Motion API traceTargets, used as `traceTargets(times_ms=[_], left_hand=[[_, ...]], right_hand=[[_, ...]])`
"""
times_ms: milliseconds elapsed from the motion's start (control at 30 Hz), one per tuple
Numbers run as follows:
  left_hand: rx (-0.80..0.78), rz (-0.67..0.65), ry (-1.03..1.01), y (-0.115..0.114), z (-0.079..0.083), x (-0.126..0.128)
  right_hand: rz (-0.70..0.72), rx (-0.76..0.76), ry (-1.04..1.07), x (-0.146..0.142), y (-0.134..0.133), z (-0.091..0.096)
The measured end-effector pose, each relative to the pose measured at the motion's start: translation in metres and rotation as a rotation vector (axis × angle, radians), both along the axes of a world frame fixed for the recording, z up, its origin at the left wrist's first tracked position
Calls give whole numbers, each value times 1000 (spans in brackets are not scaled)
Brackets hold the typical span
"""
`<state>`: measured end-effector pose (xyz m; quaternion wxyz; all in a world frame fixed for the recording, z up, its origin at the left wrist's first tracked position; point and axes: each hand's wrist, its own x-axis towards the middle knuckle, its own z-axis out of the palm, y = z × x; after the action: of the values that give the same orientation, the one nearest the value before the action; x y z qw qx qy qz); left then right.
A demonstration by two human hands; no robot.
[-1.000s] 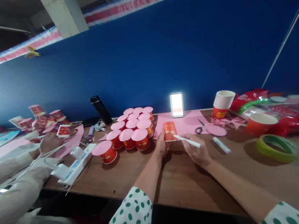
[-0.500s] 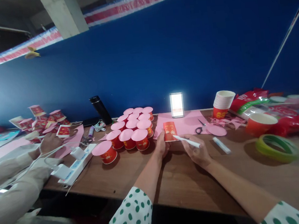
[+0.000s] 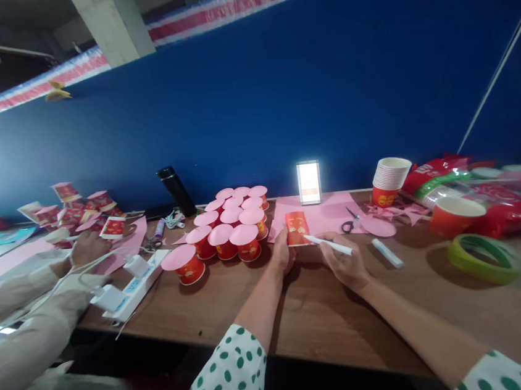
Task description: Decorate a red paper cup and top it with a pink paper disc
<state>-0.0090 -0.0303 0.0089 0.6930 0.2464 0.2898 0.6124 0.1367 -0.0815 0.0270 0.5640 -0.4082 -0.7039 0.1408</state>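
My left hand (image 3: pixel 284 254) is closed round the left side of a red paper cup (image 3: pixel 296 223) with a printed pattern, held just above the wooden table. In my right hand (image 3: pixel 348 266) is a white glue pen or marker (image 3: pixel 338 247), gripped like a writing tool. Its tip points left and meets, or nearly meets, the lower right of the cup. Behind the cup lies a pink paper sheet (image 3: pixel 331 207), with small scissors (image 3: pixel 348 225) and a pink paper disc (image 3: pixel 378 226) by its right end. A white glue stick (image 3: pixel 387 252) lies right of my right hand.
Several red cups topped with pink discs (image 3: pixel 220 235) stand to the left, near a power strip (image 3: pixel 133 289) and black flask (image 3: pixel 176 191). Right are stacked cups (image 3: pixel 389 175), a single cup (image 3: pixel 458 211) and green tape (image 3: pixel 481 262). Another person's hand (image 3: pixel 90 249) works far left.
The pen's tip has shifted very slightly on the cup, and the whole view has moved a touch. Both hands keep their grips.
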Motion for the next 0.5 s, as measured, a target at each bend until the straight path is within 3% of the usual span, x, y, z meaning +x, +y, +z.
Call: traceTargets(times_ms=[133,500], left_hand=[[104,-8,32,0,-1,-1],[83,-17,41,-2,4,1]], right_hand=[[10,20,-15,0,0,1],[30,-39,21,0,-2,3]])
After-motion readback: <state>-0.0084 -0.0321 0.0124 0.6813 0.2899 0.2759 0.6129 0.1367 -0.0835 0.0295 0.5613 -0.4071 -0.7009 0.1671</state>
